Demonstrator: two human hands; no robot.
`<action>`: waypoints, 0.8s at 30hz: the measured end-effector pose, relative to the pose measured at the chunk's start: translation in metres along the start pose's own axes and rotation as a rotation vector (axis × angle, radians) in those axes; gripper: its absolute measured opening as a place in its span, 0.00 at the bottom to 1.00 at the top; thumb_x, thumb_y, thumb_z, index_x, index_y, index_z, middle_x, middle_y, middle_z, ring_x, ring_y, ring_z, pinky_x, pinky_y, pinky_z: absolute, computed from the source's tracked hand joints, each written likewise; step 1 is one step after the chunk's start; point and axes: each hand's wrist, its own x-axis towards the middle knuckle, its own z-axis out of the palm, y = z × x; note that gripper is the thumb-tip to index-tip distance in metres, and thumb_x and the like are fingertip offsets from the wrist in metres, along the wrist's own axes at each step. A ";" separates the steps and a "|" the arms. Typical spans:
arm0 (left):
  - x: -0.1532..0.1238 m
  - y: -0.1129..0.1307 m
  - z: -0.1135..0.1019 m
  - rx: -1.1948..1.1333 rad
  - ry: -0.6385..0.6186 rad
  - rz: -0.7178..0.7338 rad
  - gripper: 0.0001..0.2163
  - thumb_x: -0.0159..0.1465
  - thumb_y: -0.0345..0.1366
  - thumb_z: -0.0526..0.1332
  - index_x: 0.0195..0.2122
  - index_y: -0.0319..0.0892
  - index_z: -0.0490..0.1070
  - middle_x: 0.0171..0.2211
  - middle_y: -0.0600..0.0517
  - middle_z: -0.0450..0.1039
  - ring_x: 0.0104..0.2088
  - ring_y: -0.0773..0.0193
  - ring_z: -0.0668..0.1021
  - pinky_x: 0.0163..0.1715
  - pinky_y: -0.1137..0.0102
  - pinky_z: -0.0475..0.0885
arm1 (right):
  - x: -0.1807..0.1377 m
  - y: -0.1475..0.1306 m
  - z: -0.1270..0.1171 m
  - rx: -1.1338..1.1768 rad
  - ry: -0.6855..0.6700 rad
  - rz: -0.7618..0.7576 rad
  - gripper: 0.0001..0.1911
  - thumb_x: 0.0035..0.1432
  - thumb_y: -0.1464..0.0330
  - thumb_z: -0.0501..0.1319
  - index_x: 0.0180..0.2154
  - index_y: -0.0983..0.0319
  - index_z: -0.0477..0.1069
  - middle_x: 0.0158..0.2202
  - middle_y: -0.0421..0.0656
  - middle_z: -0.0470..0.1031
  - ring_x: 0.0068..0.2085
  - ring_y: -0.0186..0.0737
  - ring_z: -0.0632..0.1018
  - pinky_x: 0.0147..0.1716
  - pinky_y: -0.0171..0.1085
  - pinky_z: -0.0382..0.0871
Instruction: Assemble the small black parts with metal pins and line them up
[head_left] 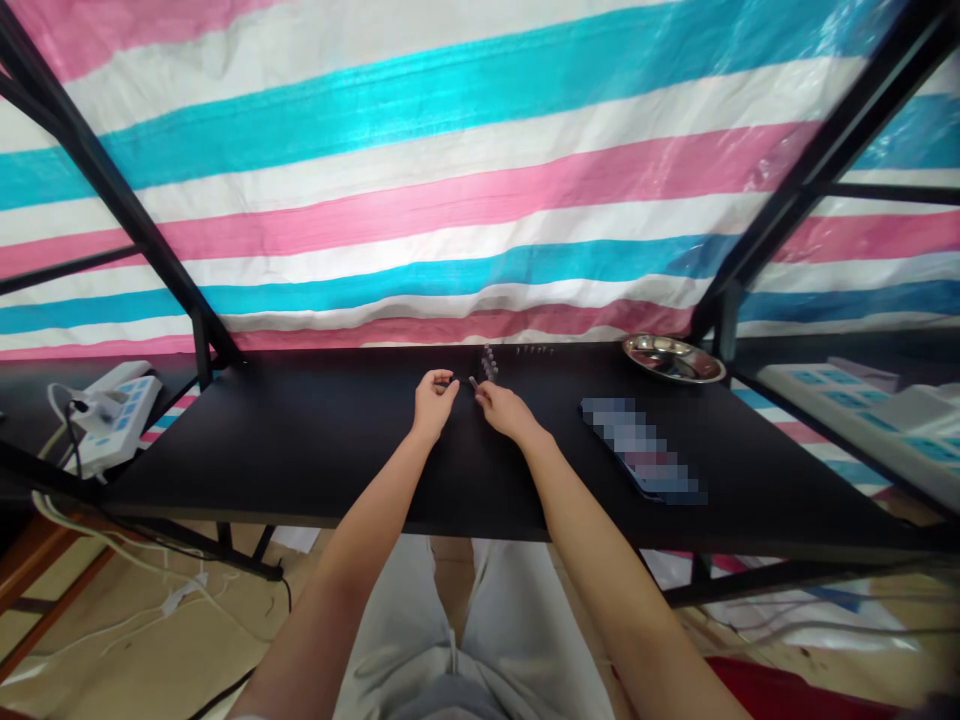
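— Hands first: where are they, and what do they hold?

— Both bare hands meet just above the middle of the frame, over a black table (300, 450). The right hand (504, 408) pinches a small metal piece (472, 381) between thumb and forefinger. The left hand (435, 400) is curled, with thumb and forefinger drawn close together and aimed at that piece. Whether it grips anything is too small to tell.

— How would that piece handle?

— By its look it is very light, stiff, smooth and a little slippery, so it could easily drop or roll away. A fingertip pinch on its sides seems the sensible hold, since a whole-hand grip would bury it.

— Are there more like it?

— Yes. Just above the right fingertips stands a cluster of small upright pieces (489, 362), pale and shiny. To its right, a row of tiny pieces (532, 350) runs along the table's far edge. Their exact shape cannot be made out.

— What else is around?

— The tabletop is matte, flat and dark. Right of centre sits a round steel dish (673, 357), shallow and mirror-bright. Below it a phone (643, 447) lies flat, its face blurred. At the left edge is a white power strip (112, 410) with blue switches and a cord. Behind everything hangs a striped tarpaulin (450, 200) of glossy woven plastic in pink, turquoise and white, crossed by a black metal frame (787, 200).
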 end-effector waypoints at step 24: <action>-0.002 0.002 0.002 -0.032 0.001 0.047 0.11 0.52 0.29 0.61 0.35 0.40 0.60 0.32 0.54 0.66 0.21 0.77 0.66 0.27 0.76 0.65 | -0.002 -0.008 0.000 0.005 0.036 -0.057 0.09 0.59 0.72 0.49 0.40 0.61 0.65 0.40 0.48 0.73 0.38 0.39 0.74 0.33 0.33 0.60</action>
